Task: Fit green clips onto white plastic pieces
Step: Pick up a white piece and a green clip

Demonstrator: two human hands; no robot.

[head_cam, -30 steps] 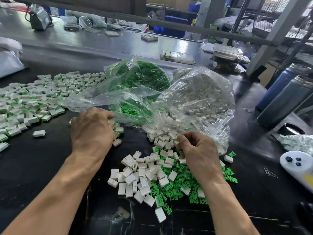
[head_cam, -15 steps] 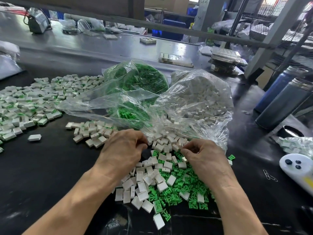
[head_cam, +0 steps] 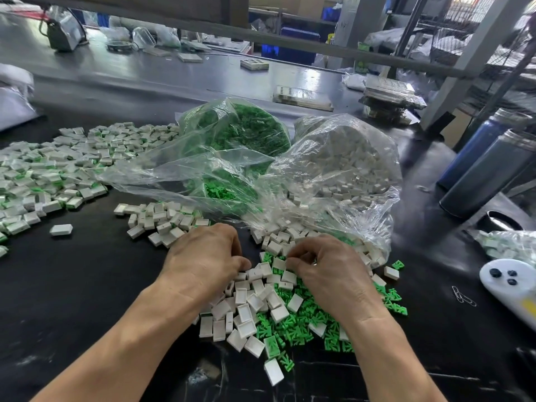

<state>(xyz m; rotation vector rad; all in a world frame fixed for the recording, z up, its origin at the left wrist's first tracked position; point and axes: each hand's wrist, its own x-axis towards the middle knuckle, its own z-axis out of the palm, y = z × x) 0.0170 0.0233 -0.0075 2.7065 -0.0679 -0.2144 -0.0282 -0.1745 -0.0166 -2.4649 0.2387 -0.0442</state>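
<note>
On the black worktable, at about six o'clock in the view, lay a loose heap of white plastic pieces mixed with green clips, and both hands worked at its far edge. No brand, label or readable writing showed anywhere. The left hand lay knuckles up, fingers curled down into the white pieces; what it held, if anything, was hidden. The right hand was also knuckles up, its fingers curled and its fingertips pinching something small at the heap's top, too hidden to name. At twelve o'clock from the hands sat a clear bag of green clips, and at one o'clock a clear bag of white pieces, open toward the heap. At nine to ten o'clock spread a pile of assembled pieces.
</note>
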